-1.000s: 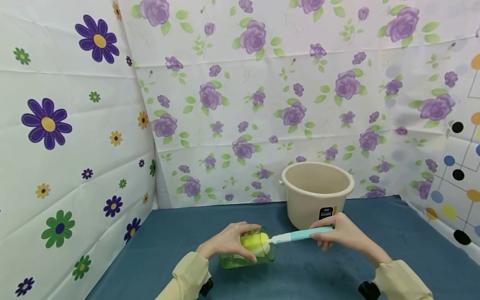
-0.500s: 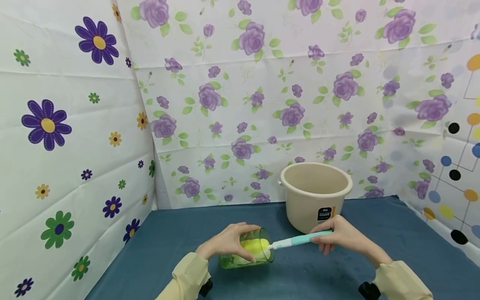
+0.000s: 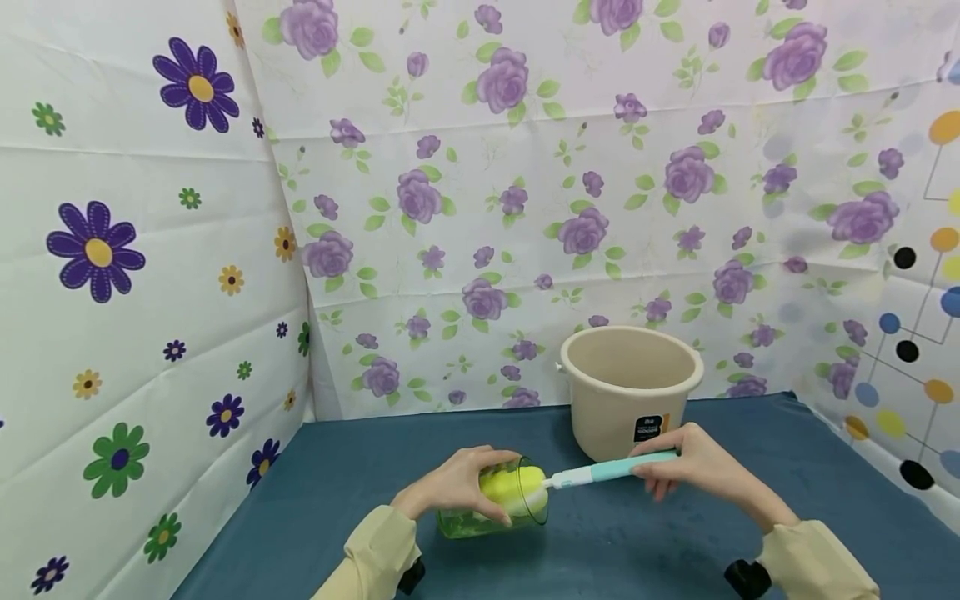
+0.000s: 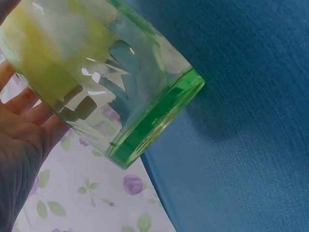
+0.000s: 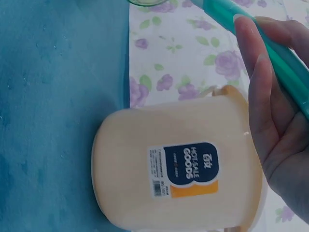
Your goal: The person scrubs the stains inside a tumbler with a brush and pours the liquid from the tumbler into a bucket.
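Note:
My left hand (image 3: 459, 482) grips a clear green glass cup (image 3: 465, 523) that lies tipped on its side, its mouth facing right. Thumb and fingers wrap its wall; in the left wrist view the thick green base (image 4: 157, 121) is close over the cloth. A cup brush (image 3: 600, 472) with a teal and white handle is held in my right hand (image 3: 693, 462). Its yellow and white sponge head (image 3: 525, 485) sits inside the glass, the end by the handle right at the rim. The right wrist view shows fingers and thumb pinching the teal handle (image 5: 282, 63).
A beige bucket (image 3: 592, 412) with a dark label stands behind the brush, close to my right hand. Blue cloth (image 3: 360, 467) covers the table, with small wet drops on it. Flower-printed sheets (image 3: 450, 250) stand at the back and left.
The brush pushed slightly deeper into the glass by half a second ago, and has since drawn back right with my right hand. The left hand and glass have stayed almost still.

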The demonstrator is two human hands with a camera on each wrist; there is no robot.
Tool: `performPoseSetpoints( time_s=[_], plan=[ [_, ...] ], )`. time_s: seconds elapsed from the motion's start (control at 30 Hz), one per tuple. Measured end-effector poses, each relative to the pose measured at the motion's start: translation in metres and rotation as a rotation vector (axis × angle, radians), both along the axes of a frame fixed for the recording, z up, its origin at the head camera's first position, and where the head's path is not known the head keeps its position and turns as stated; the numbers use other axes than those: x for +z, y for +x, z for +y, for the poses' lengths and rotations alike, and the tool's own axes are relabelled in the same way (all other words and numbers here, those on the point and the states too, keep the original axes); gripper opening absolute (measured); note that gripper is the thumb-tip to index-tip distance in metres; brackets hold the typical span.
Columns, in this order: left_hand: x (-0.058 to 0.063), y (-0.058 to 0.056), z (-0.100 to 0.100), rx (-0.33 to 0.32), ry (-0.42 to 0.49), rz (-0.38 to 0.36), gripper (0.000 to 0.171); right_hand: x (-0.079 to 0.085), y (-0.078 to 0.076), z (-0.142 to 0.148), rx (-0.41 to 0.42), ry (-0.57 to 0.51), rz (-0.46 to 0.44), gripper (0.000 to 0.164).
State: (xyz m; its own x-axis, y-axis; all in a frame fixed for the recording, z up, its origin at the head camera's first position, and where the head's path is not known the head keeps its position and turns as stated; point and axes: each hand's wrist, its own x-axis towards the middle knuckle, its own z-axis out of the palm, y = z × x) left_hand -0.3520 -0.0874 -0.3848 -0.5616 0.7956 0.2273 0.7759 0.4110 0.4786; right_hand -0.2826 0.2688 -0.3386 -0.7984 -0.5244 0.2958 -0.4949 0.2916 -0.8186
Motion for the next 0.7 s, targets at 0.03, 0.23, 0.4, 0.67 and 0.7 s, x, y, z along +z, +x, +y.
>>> performPoseSetpoints(
  time_s=[0.03,0.23,0.4,0.67,0.7],
  plan=[
    [0.0,0.0,0.0,-0.001,0.0,-0.003,0.078,0.001,0.0,0.001,-0.012,0.008,0.005,0.021],
    [0.0,-0.001,-0.001,-0.003,0.011,-0.014,0.078,-0.004,-0.01,0.012,-0.059,0.038,-0.002,0.027],
    [0.001,0.001,-0.001,0.016,0.011,-0.017,0.078,-0.008,-0.01,0.019,-0.026,0.031,-0.006,0.027],
    [0.002,0.002,-0.001,0.004,0.012,-0.035,0.076,-0.013,-0.012,0.025,0.021,0.044,-0.027,0.02],
    [0.002,0.002,0.0,0.001,0.013,-0.037,0.075,-0.013,-0.012,0.025,0.025,0.042,-0.028,0.02]
  ],
)
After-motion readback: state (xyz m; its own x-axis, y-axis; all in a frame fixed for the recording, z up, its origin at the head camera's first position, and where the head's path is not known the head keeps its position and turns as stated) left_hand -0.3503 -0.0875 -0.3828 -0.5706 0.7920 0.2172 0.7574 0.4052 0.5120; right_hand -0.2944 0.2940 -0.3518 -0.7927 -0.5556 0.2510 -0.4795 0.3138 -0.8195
